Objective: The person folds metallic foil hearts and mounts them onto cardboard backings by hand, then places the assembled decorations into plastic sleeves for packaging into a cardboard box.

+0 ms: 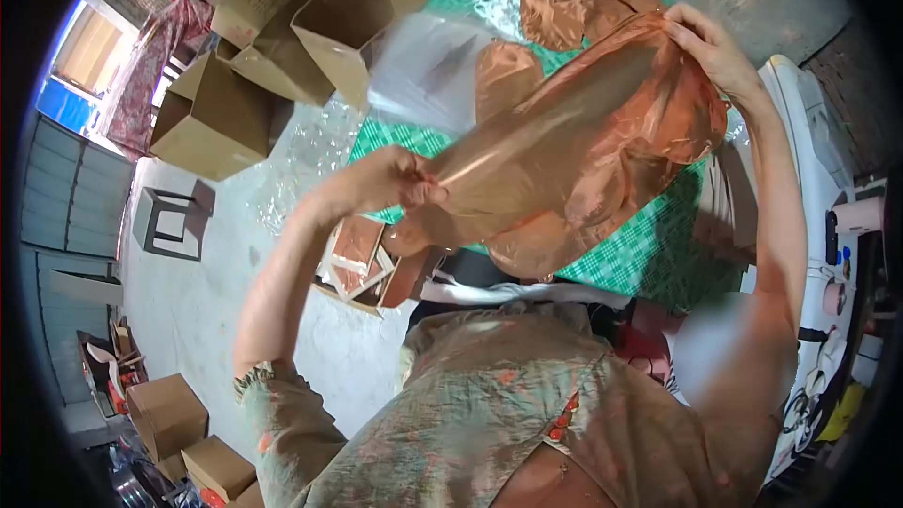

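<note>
Between my two hands a sheet of thin orange plastic film (555,132) is stretched over the table. My left hand (400,179) pinches its near left end, fingers closed. At the far right, my right hand (701,38) grips the upper corner of the same film. The film's right part is crumpled, while its left part lies smoother and shiny. Below it is a table with a green checked cover (625,254). More orange film (574,0) is bunched at the table's back, and a stack of clear plastic sheets (423,71) lies to the left.
Several open cardboard boxes (212,118) stand at the left beyond the table. Below my left hand is a box of small framed pieces (362,259). A grey stool (172,221) stands on the floor, and a white machine top (800,122) is at the right.
</note>
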{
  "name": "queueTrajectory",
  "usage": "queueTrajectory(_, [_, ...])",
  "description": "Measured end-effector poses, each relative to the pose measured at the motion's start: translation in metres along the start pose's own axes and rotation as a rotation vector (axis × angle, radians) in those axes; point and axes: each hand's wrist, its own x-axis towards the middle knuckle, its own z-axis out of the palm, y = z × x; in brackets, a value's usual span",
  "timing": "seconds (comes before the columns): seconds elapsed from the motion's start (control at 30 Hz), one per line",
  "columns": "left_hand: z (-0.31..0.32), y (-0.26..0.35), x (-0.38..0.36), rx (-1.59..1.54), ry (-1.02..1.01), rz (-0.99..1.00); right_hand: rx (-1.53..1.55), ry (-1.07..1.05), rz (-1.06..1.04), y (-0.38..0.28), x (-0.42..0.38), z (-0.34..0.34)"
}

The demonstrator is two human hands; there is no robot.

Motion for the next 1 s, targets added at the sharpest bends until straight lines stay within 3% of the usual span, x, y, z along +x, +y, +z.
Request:
queueTrajectory(0.13, [0.088,-0.028,-0.015,-0.435,-0.012,0.059,-0.231,0.085,-0.035,0.019,-0.016,0.026])
queueTrajectory(0.17, [0.112,-0.033,-0.015,-0.578,-0.025,0.052,-0.324,0.096,0.053,0.011,-0.019,0.038])
queueTrajectory(0.27, [0.163,-0.036,-0.008,-0.732,0.021,0.090,-0.611,0.109,0.089,0.042,-0.016,0.076])
queueTrajectory(0.37, [0.196,-0.049,0.001,-0.918,0.028,-0.115,-0.797,0.024,0.244,0.056,-0.003,0.094])
queueTrajectory(0.4, [0.202,-0.047,-0.001,-0.981,0.048,-0.097,-0.859,0.006,0.308,0.059,0.001,0.100])
queueTrajectory(0.53, [0.230,-0.039,0.003,-1.162,0.166,-0.009,-0.840,-0.065,0.078,0.084,0.006,0.101])
queueTrajectory(0.73, [0.230,-0.040,0.007,-1.216,0.345,-0.018,-0.777,-0.111,0.110,0.086,0.012,0.104])
queueTrajectory(1.0, [0.232,-0.047,0.016,-1.263,0.325,-0.022,-0.712,-0.164,0.117,0.105,0.016,0.110])
